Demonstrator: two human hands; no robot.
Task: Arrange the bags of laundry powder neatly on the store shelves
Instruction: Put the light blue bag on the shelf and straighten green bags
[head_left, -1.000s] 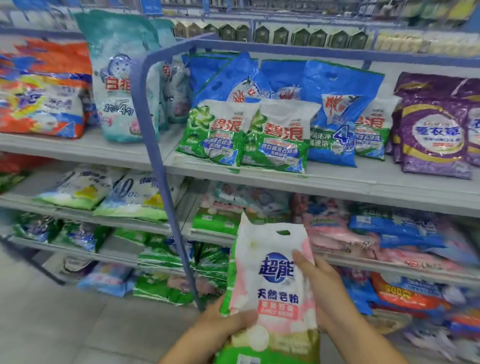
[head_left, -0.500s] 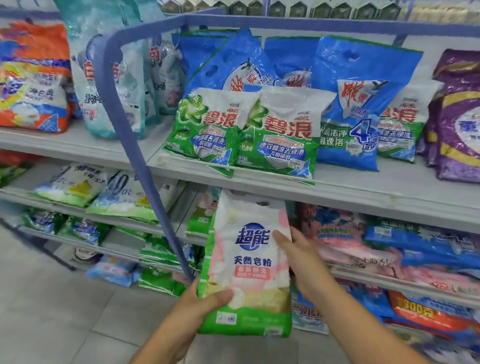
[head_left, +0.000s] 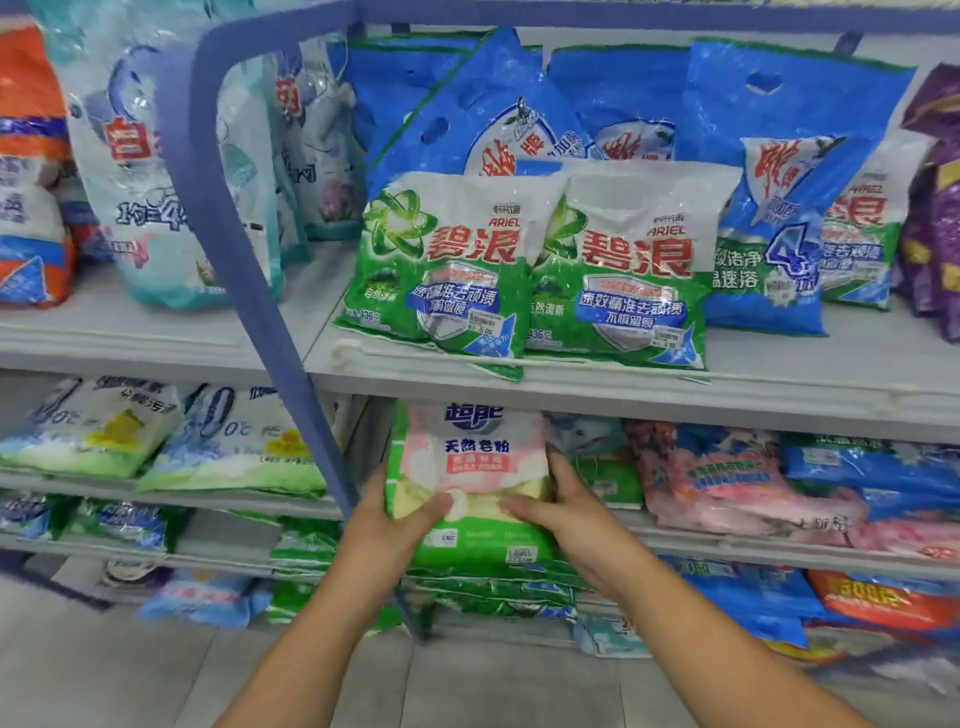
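Your left hand (head_left: 387, 525) and right hand (head_left: 558, 512) hold a pink, white and green bag of laundry powder (head_left: 470, 483) between them at the front edge of the second shelf (head_left: 753, 553), just right of the blue upright post (head_left: 270, 312). Your left hand grips the bag's left side, thumb laid across the front; your right hand closes on its right side, thumb also across the front and fingers wrapped round the edge. The bag stands nearly upright, its top tucked under the lip of the shelf above (head_left: 623, 389) so that the blue logo is partly cut off, its green lower band with a small price label (head_left: 521, 555) hanging over the shelf's front edge. Just right of your right hand lie pink bags (head_left: 727, 483) flat on the same shelf, with blue bags (head_left: 872, 467) beyond them. Directly above your hands, two green-and-white Ariel bags (head_left: 524, 270) lean side by side, touching, against tall blue bags (head_left: 769, 156) behind them. Left of your left hand, past the post, pale bags marked with yellow (head_left: 156, 436) lie flat on a neighbouring shelf. Below your hands, green bags (head_left: 493, 592) are stacked on the shelf beneath; how the held bag meets what lies behind it cannot be told.
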